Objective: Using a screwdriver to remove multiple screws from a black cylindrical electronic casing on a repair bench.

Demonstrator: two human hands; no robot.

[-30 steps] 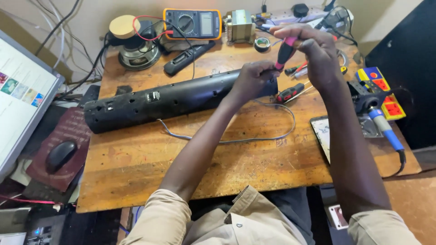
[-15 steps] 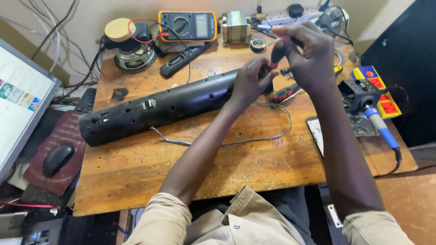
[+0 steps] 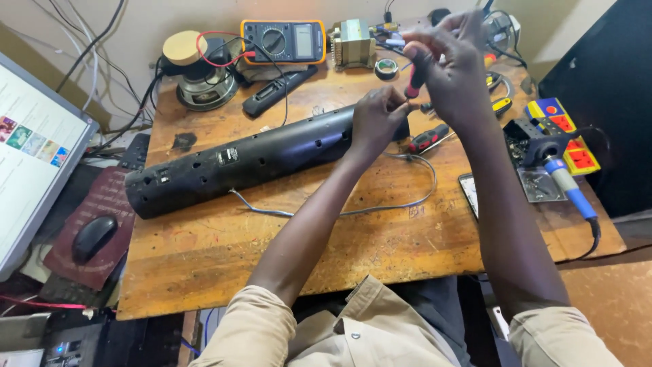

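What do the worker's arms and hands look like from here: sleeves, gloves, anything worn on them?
Both hands are bare: no gloves on the left hand or the right hand. No watch, ring or band shows. Forearms are uncovered up to short beige sleeves that end near the elbows, part of a collared shirt.

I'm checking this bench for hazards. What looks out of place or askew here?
The long black speaker housing lies diagonally across the wooden table, its left end at the edge. A grey wire trails loose from it. The soldering iron rests near the table's right edge.
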